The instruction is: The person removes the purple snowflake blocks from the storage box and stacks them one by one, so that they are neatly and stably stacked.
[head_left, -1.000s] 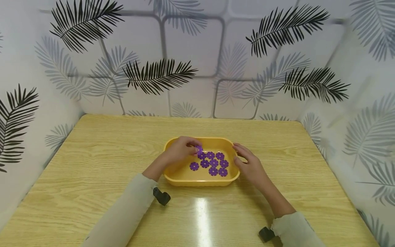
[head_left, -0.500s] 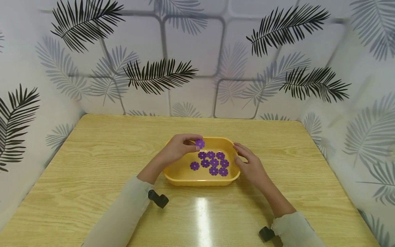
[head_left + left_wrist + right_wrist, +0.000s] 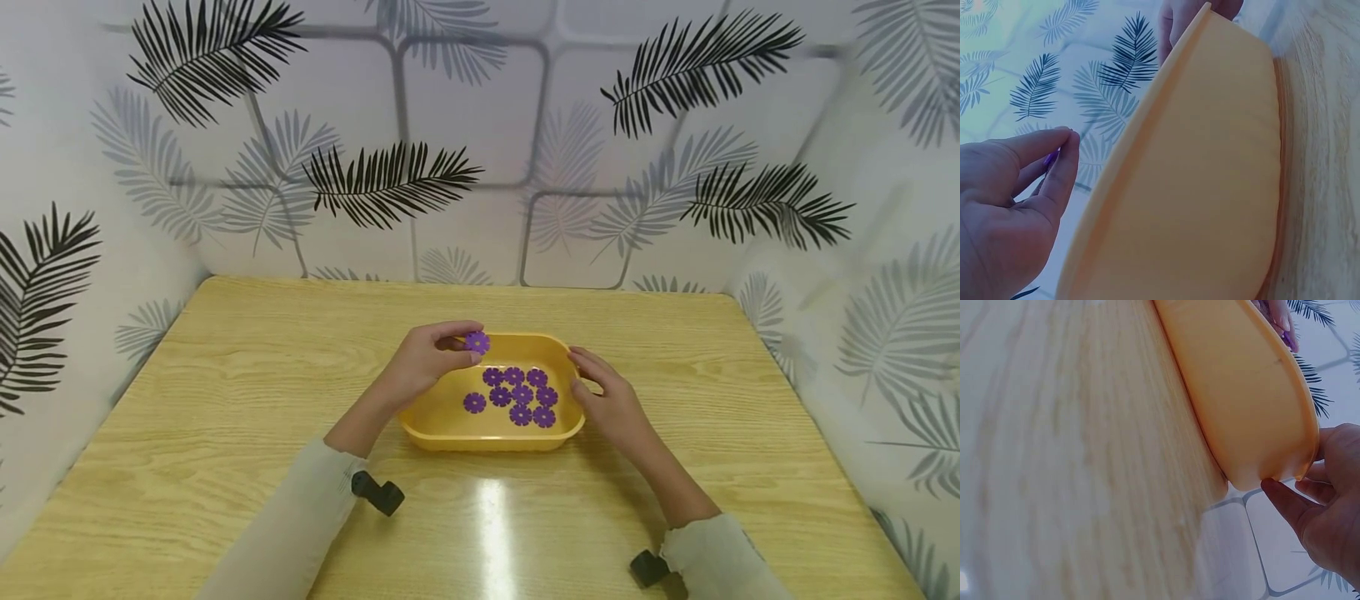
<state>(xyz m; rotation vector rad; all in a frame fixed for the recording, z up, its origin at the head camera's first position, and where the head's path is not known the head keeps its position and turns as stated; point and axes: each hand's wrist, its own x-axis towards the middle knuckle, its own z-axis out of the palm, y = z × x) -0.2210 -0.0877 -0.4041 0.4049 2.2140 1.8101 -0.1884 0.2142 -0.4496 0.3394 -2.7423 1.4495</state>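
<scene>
Pinching a purple disc (image 3: 477,342) near the far rim of the yellow tray (image 3: 491,444), the left hand (image 3: 422,367) could be dropping it if its pinch is loosening; the right hand (image 3: 613,407) is gripping the tray.

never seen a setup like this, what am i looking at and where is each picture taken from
There is no machine here, just a person working with two bare hands. The wide picture comes from a camera on the person's head, looking forward and down. The other two come from cameras worn on the wrists, each looking at that hand's work. On the light wood-grain table stands a yellow, round-cornered plastic tray with nine flat purple flower-shaped discs in it. The left hand pinches one more purple disc, apart from the others, while the right hand holds the tray's right end.
</scene>
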